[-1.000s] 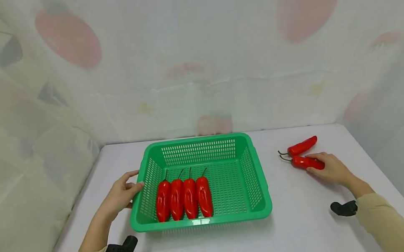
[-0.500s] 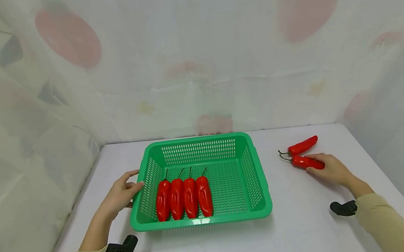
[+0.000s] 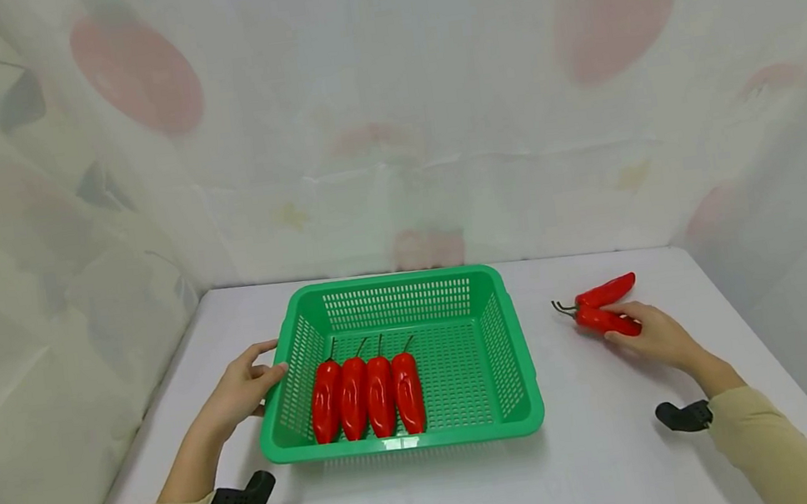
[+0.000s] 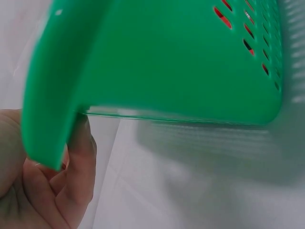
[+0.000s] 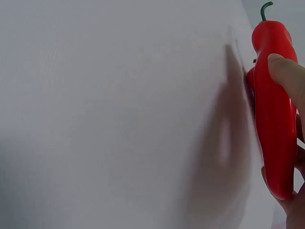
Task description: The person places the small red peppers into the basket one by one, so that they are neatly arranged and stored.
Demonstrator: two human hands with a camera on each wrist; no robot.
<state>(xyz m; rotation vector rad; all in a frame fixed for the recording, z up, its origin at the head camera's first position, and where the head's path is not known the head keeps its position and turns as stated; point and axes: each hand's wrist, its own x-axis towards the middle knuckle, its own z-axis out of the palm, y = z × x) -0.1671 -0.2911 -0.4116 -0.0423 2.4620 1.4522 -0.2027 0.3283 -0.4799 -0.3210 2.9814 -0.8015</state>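
Note:
My left hand (image 3: 240, 388) grips the left rim of a green plastic basket (image 3: 464, 435), thumb on top and fingers curled beneath it, as the left wrist view shows. Inside the basket several red chili peppers (image 3: 355, 399) lie side by side in its left half, stems pointing away. At the right, my right hand (image 3: 662, 336) pinches a red chili pepper (image 3: 595, 318) between thumb and fingers. In the right wrist view this chili pepper (image 5: 272, 119) shows its green stem and a shadow on the table beside it. A second loose chili pepper (image 3: 607, 292) lies just behind it.
The basket stands on a white table (image 3: 419, 502), its right half showing bare green mesh. A pale printed curtain (image 3: 491, 107) rises behind the table's back edge, with more sheeting (image 3: 48, 371) along the left and right sides.
My right hand has shifted slightly left and away from me with the chili pepper, whose stem now sits closer to the other pepper's stem. My left hand and the basket stay put.

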